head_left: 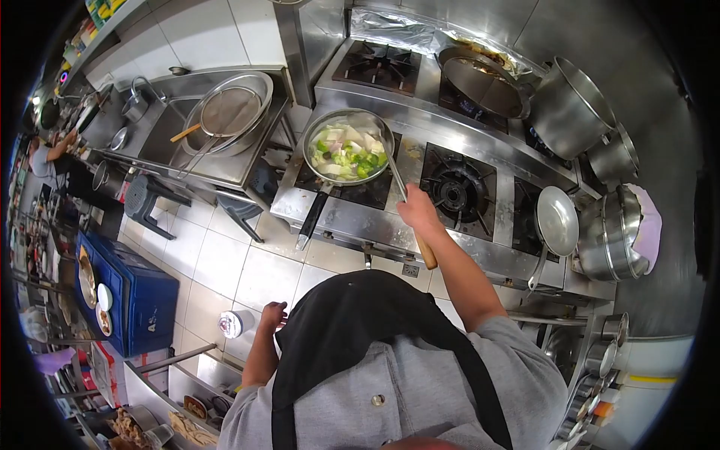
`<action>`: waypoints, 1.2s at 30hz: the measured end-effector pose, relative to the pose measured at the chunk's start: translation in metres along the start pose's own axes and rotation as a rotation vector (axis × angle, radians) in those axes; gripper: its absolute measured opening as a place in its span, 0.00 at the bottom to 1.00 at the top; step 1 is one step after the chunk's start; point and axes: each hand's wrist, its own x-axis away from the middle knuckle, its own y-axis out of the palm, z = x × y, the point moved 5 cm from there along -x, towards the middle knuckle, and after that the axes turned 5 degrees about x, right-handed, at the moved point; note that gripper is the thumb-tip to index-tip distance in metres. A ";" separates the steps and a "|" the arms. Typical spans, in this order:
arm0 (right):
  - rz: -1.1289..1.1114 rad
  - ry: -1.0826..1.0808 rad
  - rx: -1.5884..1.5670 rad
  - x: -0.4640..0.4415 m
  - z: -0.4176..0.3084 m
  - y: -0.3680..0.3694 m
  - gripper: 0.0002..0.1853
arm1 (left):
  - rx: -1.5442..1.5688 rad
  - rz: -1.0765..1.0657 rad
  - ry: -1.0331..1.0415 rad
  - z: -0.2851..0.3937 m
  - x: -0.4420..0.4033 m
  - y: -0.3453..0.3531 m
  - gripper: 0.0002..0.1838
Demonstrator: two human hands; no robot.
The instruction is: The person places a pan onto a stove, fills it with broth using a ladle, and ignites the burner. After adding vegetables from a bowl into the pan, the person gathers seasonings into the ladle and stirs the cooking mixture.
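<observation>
My right hand is wrapped round a long metal cooking utensil with a wooden end to its handle. Its far end reaches into a frying pan on the stove, where I cannot make out its shape. Chopped green and pale vegetables lie in the pan. The pan's black handle points toward me over the stove's front edge, with no hand on it. Low at my side hangs my left hand, fingers loosely bent and apart, holding nothing I can see. A white tub stands beside it.
Beside the pan is a bare burner. A smaller pan and large pots stand right; a wok sits behind. Left are a sink with strainers, a stool and a blue cooler. Another person stands far left.
</observation>
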 end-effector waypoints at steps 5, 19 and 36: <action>-0.097 0.085 -0.234 0.002 0.007 0.012 0.09 | -0.331 0.028 0.337 -0.054 -0.022 0.004 0.24; -0.426 0.433 -1.213 0.035 -0.035 -0.010 0.09 | 0.299 0.072 -0.175 -0.086 -0.015 -0.008 0.23; -0.114 0.006 -0.378 0.049 -0.010 -0.003 0.11 | 0.219 0.080 -0.151 -0.059 -0.016 -0.007 0.21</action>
